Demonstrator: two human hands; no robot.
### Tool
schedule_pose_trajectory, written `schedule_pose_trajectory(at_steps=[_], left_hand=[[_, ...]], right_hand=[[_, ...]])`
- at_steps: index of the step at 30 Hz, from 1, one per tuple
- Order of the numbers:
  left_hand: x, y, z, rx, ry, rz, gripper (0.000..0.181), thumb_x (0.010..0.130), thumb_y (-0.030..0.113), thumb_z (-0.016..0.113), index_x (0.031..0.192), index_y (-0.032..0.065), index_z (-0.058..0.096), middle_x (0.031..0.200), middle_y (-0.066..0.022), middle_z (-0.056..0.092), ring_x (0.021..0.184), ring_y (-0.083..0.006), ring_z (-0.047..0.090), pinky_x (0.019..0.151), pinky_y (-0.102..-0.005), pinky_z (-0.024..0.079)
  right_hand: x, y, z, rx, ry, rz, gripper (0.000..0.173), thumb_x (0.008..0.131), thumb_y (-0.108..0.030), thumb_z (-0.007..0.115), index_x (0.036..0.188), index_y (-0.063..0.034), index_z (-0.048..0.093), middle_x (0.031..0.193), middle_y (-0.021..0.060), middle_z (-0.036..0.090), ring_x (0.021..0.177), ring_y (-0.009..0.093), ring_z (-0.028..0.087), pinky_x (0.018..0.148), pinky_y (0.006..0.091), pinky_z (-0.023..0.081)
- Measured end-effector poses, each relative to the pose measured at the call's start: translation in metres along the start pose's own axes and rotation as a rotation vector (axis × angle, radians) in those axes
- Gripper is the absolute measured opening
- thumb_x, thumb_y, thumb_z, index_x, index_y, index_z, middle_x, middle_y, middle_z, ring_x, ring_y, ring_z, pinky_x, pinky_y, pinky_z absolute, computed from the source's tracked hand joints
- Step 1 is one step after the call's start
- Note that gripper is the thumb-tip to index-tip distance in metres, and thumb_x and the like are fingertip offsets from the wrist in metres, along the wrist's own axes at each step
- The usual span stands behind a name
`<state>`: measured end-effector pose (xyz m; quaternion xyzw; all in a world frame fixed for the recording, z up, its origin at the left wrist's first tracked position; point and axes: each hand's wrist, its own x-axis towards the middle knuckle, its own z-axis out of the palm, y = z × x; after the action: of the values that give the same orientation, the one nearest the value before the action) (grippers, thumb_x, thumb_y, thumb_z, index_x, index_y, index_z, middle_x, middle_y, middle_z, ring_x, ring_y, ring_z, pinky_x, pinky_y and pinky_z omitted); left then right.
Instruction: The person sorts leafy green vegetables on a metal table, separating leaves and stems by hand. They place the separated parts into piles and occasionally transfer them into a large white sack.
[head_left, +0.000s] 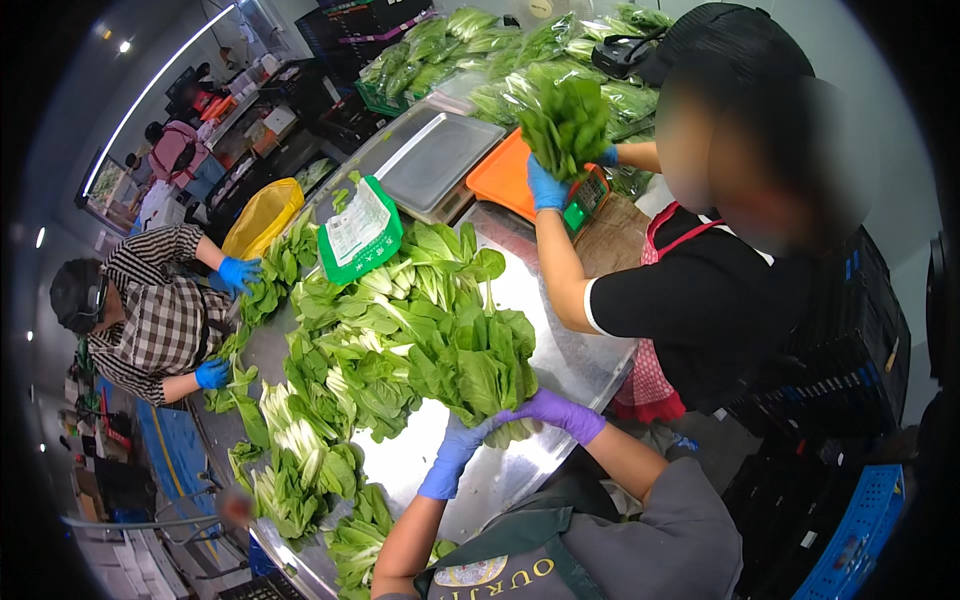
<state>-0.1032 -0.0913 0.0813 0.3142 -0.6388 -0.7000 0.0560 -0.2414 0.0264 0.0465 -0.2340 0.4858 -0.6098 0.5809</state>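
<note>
Both of my hands are closed around the lower end of a bunch of leafy greens (476, 367) above the metal table (401, 457). My left hand (456, 454), in a blue-violet glove, grips it from the left. From the right, my right hand (553, 414) in a purple glove holds the same bunch. Leaves hide some of my fingers. A heap of loose greens with pale stems (367, 322) spreads just beyond and left of the bunch. More greens (300, 442) lie along the table's left side.
Across the table, a co-worker's blue-gloved hand (549, 186) holds greens over an orange scale (504, 174). Another co-worker's gloved hand (240, 274) touches leaves at left. A green-and-white bag (361, 231), a grey-topped scale (441, 161), a yellow bag (262, 217) and bagged greens (555, 45) stand farther back.
</note>
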Motion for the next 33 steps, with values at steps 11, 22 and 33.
schedule_pose_trajectory(at_steps=[11, 22, 33], left_hand=[[0.005, 0.009, -0.009, -0.060, 0.043, 0.028, 0.064, 0.063, 0.017, 0.079, 0.115, 0.0004, 0.045, 0.107, -0.0083, 0.056, 0.092, -0.0161, 0.055, 0.080, -0.0293, 0.046], [0.046, 0.025, -0.037, -0.155, 0.276, 0.049, 0.037, 0.074, 0.012, 0.067, 0.105, -0.0048, 0.056, 0.100, -0.0073, 0.061, 0.082, -0.0149, 0.059, 0.069, -0.0248, 0.045], [0.257, 0.162, 0.061, -0.169, -0.111, -0.067, 0.058, 0.072, 0.037, 0.069, 0.117, 0.0064, 0.049, 0.107, -0.0045, 0.056, 0.095, -0.0144, 0.053, 0.078, -0.0302, 0.041]], right_hand=[[0.033, -0.004, -0.009, -0.225, -0.127, 0.066, 0.079, 0.062, -0.022, 0.080, 0.125, -0.0036, 0.037, 0.118, 0.0082, 0.050, 0.108, 0.017, 0.045, 0.093, 0.0313, 0.038], [0.099, -0.081, -0.013, -0.238, -0.290, -0.217, 0.076, 0.064, -0.020, 0.077, 0.126, -0.0008, 0.037, 0.122, 0.0092, 0.048, 0.109, 0.017, 0.044, 0.094, 0.0300, 0.036], [0.168, -0.246, -0.210, -0.309, -0.016, -0.105, 0.061, 0.075, -0.033, 0.068, 0.121, -0.0018, 0.045, 0.113, 0.0082, 0.054, 0.104, 0.015, 0.049, 0.092, 0.0277, 0.037]])
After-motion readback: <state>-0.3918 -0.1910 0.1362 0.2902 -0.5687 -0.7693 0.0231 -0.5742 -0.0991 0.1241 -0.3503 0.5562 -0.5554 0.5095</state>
